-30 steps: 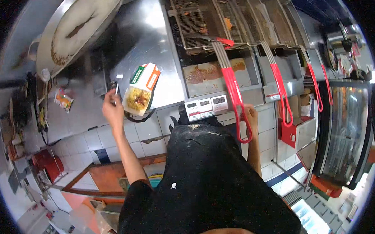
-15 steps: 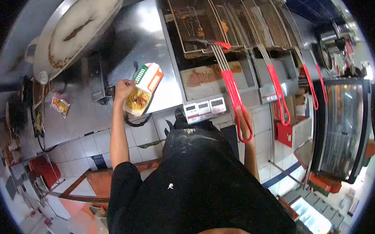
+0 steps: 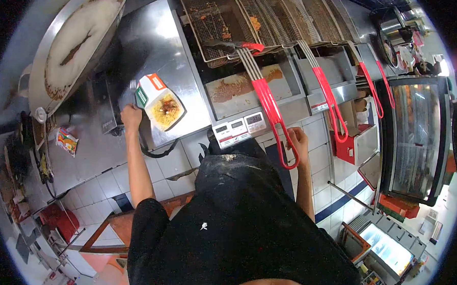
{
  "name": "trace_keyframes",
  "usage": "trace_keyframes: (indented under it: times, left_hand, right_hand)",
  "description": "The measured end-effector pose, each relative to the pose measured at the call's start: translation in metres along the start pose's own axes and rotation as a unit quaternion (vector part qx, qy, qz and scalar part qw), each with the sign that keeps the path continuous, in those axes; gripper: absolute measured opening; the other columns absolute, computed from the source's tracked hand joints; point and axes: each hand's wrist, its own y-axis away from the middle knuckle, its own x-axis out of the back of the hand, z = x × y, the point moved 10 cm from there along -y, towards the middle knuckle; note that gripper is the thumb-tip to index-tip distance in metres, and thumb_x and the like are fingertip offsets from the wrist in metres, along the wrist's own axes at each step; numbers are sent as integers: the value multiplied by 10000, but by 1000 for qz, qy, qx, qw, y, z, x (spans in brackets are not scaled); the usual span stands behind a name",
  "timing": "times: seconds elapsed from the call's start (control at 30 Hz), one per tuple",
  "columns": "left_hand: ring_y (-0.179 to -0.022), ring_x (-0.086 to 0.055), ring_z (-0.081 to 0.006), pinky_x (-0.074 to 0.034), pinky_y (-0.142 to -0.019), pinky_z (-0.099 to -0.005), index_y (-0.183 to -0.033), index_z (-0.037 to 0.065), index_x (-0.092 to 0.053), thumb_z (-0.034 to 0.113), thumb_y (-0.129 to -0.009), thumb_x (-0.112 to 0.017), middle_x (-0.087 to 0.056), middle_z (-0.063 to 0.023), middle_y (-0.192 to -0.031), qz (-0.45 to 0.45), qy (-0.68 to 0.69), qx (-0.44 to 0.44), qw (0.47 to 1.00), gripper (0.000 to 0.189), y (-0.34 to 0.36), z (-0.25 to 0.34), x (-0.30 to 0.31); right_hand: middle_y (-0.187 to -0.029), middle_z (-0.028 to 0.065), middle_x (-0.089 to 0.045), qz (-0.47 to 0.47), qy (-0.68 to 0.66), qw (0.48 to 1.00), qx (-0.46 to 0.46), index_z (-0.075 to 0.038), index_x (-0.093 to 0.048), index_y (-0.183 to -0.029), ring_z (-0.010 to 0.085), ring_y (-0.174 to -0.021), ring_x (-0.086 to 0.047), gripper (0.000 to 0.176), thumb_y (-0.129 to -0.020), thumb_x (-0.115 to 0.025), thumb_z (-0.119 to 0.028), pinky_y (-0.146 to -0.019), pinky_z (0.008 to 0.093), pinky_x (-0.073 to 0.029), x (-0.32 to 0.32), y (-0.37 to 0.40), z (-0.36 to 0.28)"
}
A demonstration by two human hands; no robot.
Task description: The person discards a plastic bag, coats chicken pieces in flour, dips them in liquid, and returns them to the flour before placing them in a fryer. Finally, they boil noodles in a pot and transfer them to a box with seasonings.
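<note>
Upright in my left hand [image 3: 131,116] is a metal fork [image 3: 133,89], its tines pointing away from me and my fingers closed round the handle end. Just right of that hand stands an open takeaway box [image 3: 145,91], white, green and orange, with yellow food [image 3: 167,110] topped by brown bits. My right hand [image 3: 299,140] hangs by the fryer front, its fingers curled right beside the loop of a red basket handle [image 3: 271,107]. I cannot tell what, if anything, they hold.
Fryer baskets [image 3: 213,28] with several red handles sit at the back. White timers [image 3: 239,129] are fixed at the fryer edge. A large pan [image 3: 38,89] of white powder is at far left, a small packet [image 3: 67,141] below it. A glass display cabinet [image 3: 417,139] stands right.
My left hand has left the box's edge and moved left, with the fork now plainly seen. My right hand has come out from behind the red handle. The whole view has shifted.
</note>
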Motion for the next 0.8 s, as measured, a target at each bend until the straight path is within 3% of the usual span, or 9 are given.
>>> trace_keyframes:
  times: [0.13,0.3,0.4,0.47,0.57,0.6,0.7,0.77,0.8]
  left_hand:
    - [-984,-628,-388,-487,-872,-412,-1120,37,-643,219,-853,-555,-648,-230,-1058,95,15,-35,995,335,39,56,55]
    - [-872,-666,-330,-506,-781,-371,-1062,19,-637,161,-886,-550,-663,-227,-955,50,258,-295,919,242,96,280,167]
    - [-843,-674,-274,-512,-750,-340,-1009,17,-658,229,-895,-573,-690,-156,-908,-65,155,-428,888,254,129,419,167]
    - [-853,-673,-283,-524,-735,-358,-959,-4,-662,306,-865,-603,-683,-192,-887,-131,-64,-462,875,329,131,482,102]
    - [-849,-672,-307,-544,-710,-384,-894,-14,-673,343,-791,-674,-677,-187,-887,-93,-262,-486,828,371,136,526,13]
    - [-834,-676,-305,-552,-705,-381,-868,-14,-673,335,-767,-697,-675,-179,-878,-24,-278,-526,803,364,139,530,-9]
    - [-840,-678,-280,-554,-682,-369,-872,16,-670,229,-761,-668,-673,-141,-911,-53,-371,-490,787,240,128,523,-43]
    - [-868,-677,-276,-553,-702,-364,-888,24,-684,193,-771,-644,-682,-141,-931,-91,-408,-452,788,209,139,511,-36]
    - [-880,-676,-280,-554,-710,-368,-884,19,-684,193,-764,-651,-685,-145,-918,-104,-421,-435,789,215,141,509,-26]
  right_hand:
    - [-600,5,-516,39,22,999,15,-35,-574,-907,78,-465,-471,239,-938,-572,-272,-410,221,-366,25,2,9]
    - [-595,-5,-508,23,20,1000,-8,-38,-569,-886,70,-477,-469,245,-938,-569,-277,-422,224,-366,59,-17,18]
    - [-591,-28,-488,23,17,997,75,-61,-564,-856,50,-490,-446,231,-936,-572,-278,-440,214,-356,83,-48,20]
    - [-585,-36,-474,28,1,987,159,-68,-562,-849,46,-486,-434,233,-935,-574,-284,-439,214,-351,108,-72,17]
    - [-700,-12,-493,1,-8,977,212,-46,-529,-791,67,-603,-456,184,-944,-536,-148,-530,224,-371,147,-78,-7]
    - [-676,2,-492,28,31,997,58,-26,-548,-783,77,-617,-462,199,-930,-557,-159,-546,248,-379,175,-92,36]
    - [-553,-17,-441,154,124,962,187,-28,-536,-739,85,-455,-416,251,-924,-560,-195,-425,258,-353,259,-102,130]
    - [-551,-3,-445,177,66,982,29,-41,-543,-735,96,-432,-400,220,-889,-584,-192,-388,266,-330,315,-111,296]
    - [-549,-3,-446,182,23,980,-82,-56,-538,-740,96,-426,-399,202,-871,-598,-197,-375,263,-324,322,-75,281]
